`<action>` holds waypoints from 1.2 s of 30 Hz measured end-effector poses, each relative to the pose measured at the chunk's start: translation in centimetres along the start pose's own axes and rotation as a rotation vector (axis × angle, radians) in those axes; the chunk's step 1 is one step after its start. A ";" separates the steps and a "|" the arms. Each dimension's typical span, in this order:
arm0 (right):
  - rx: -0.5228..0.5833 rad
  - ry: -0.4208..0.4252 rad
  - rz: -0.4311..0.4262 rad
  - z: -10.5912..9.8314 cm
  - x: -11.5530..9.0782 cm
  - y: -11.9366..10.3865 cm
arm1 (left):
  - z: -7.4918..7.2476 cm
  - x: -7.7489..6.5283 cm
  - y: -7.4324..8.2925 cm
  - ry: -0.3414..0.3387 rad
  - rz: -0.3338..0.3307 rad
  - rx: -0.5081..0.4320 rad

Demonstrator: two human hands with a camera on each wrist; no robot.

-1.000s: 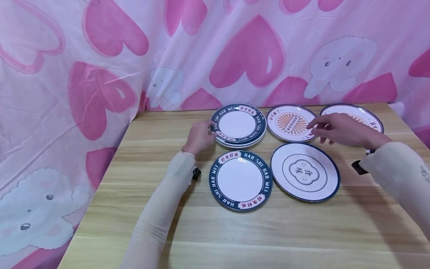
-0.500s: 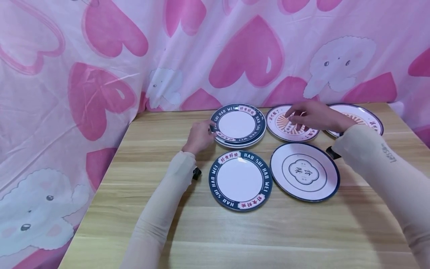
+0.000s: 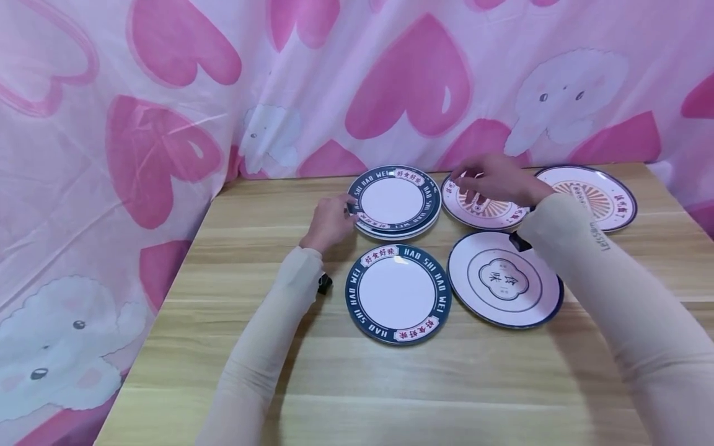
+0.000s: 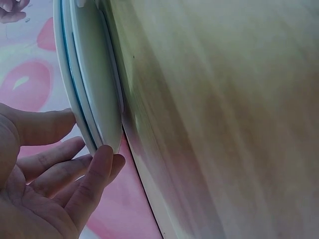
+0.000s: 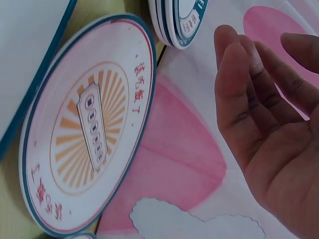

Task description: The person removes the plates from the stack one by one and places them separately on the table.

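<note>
My left hand [image 3: 330,223] is at the left rim of a stack of plates [image 3: 393,196] whose top plate has a dark lettered border. In the left wrist view, the thumb lies against the upper rim and the fingers [image 4: 94,179] touch the underside, so the hand grips the stack's edge. My right hand [image 3: 499,178] hovers over a white plate with an orange sunburst [image 5: 89,129], touching nothing. Its fingers are loosely bent, apart from the plate in the right wrist view. The hand hides part of that plate in the head view.
In front lie a dark-bordered plate [image 3: 398,294] and a white plate with a flower-shaped emblem [image 3: 496,306]. Another sunburst plate [image 3: 613,195] stands at the back right. All rest on a wooden table [image 3: 480,378] against a pink heart-patterned cloth [image 3: 312,80].
My right hand has moved left, from beside the right edge of the middle sunburst plate to over its left part. The left hand has stayed at the stack, and the plates have not shifted.
</note>
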State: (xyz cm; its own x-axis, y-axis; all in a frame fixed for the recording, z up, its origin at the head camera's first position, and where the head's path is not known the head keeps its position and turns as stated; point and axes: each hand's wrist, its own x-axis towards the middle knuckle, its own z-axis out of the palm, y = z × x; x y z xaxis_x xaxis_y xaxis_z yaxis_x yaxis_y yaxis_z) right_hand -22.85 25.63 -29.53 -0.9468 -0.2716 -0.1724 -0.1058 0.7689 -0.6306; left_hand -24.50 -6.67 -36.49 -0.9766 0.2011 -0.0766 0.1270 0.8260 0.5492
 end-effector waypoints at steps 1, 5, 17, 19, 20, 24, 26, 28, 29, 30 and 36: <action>0.007 -0.001 0.005 0.3 0.2 0.0 | 0.0 0.0 -0.1 -0.001 -0.001 0.001; 0.039 -0.015 0.018 1.2 0.8 -0.1 | 0.0 -0.2 -0.4 -0.010 -0.006 0.011; 0.136 0.043 0.005 3.0 2.2 -0.2 | 0.3 -0.1 -0.4 -0.011 -0.007 0.005; 0.154 0.054 0.007 3.2 2.3 -0.1 | 0.2 -0.1 -0.4 -0.014 -0.011 0.003; 0.163 0.060 0.013 3.3 2.4 0.0 | 0.2 -0.1 -0.4 -0.014 -0.014 0.001; 0.210 0.080 0.042 3.8 2.7 0.1 | 0.0 -0.1 -0.5 -0.012 -0.032 -0.007; 0.225 0.091 0.055 4.1 2.8 0.1 | -0.1 -0.1 -0.6 -0.012 -0.038 -0.009; 0.233 0.102 0.073 4.4 2.9 0.1 | -0.1 -0.1 -0.7 -0.013 -0.038 -0.011; 0.239 0.107 0.085 4.5 2.9 0.1 | 0.0 -0.1 -0.7 -0.011 -0.033 -0.010; 0.245 0.110 0.101 4.6 3.0 0.1 | 0.0 -0.1 -0.7 -0.007 -0.026 -0.011; 0.267 0.140 0.209 5.0 3.0 -0.1 | 0.2 -0.1 -0.4 0.015 0.015 -0.021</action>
State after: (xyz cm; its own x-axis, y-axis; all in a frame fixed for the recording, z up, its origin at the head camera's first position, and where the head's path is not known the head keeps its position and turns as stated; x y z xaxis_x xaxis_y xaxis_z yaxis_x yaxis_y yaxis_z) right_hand -24.19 21.86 -33.77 -0.9741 -0.0285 -0.2244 0.1597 0.6161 -0.7713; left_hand -24.38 -6.93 -36.86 -0.9770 0.2059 -0.0560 0.1385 0.8117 0.5674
